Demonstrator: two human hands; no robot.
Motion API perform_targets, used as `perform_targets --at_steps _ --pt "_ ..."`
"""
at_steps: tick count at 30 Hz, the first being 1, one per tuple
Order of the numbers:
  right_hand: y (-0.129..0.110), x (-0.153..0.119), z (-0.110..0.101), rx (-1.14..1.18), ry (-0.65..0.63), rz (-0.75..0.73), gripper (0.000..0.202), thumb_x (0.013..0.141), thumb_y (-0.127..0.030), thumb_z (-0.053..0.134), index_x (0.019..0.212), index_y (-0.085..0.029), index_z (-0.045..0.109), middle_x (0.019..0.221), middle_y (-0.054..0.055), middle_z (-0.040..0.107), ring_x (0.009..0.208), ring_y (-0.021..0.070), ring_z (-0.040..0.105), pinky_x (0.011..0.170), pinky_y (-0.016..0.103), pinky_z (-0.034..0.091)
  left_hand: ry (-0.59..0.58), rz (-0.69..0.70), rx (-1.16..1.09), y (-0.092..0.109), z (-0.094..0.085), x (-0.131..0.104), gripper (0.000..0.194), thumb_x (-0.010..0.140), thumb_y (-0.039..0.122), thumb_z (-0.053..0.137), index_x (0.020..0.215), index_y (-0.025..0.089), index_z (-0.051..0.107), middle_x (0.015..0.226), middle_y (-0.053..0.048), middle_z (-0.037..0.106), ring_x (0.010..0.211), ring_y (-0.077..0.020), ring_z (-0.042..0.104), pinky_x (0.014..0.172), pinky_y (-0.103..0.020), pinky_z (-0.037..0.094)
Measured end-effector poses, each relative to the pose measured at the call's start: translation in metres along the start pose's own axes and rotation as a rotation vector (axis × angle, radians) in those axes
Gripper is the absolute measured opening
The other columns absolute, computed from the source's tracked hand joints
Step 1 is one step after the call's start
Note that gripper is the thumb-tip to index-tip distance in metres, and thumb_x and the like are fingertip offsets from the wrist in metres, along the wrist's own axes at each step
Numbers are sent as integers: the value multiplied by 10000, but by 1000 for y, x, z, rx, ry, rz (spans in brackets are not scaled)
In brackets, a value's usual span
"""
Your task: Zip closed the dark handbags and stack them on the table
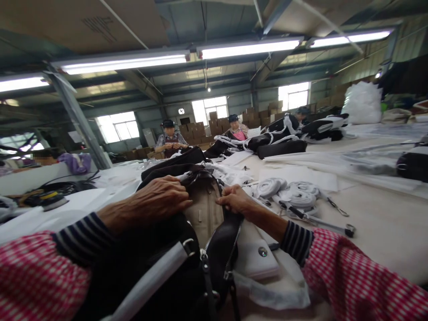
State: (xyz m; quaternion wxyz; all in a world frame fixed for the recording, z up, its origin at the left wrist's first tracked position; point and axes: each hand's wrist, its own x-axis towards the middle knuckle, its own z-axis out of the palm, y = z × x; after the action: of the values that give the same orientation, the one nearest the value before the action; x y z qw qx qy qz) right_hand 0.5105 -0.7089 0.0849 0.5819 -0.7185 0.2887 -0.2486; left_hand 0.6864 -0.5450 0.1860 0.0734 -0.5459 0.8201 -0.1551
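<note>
A pale worktable [377, 223] spreads toward the right. Above, on the left, a brown panel [50, 26] carries dark marks which I cannot read. The black handbag [157, 254] is open at the near centre. The left hand [160, 196] holds its left edge with bent fingers; the right hand [236, 200] pinches the right edge. Inside, a pale label [199, 216] is too small for reading.

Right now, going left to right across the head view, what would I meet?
Crumpled purple cloth, bare left hand, beige fabric bag lining, bare right hand, round coils of white strap, shiny black bag-like item.
</note>
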Motion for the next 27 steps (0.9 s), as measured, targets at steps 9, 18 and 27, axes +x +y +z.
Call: perform_targets --at_steps 9,18,27 --pt "18 5 1 -504 184 -196 277 814 -343 771 694 -179 582 636 -28 582 629 128 533 598 257 324 27 -291 -64 3 76 1 113 951 154 499 864 202 555 885 -30 684 827 -218 645 766 -382 382" --pt "-19 3 16 -1172 138 -497 162 1026 -241 514 1060 -168 654 1086 110 705 973 235 677 755 304 437 172 50 156 -1 55 19 493 841 2 534 1286 214 559 1399 -109 619 1333 -307 495 1096 -516 299" --pt "-6 36 23 -1257 164 -617 178 981 -192 508 1106 -139 623 1095 137 703 1023 261 655 806 333 482 168 -273 -301 -24 65 54 206 952 207 510 1025 235 700 1009 -49 675 1039 -245 610 879 -350 472"
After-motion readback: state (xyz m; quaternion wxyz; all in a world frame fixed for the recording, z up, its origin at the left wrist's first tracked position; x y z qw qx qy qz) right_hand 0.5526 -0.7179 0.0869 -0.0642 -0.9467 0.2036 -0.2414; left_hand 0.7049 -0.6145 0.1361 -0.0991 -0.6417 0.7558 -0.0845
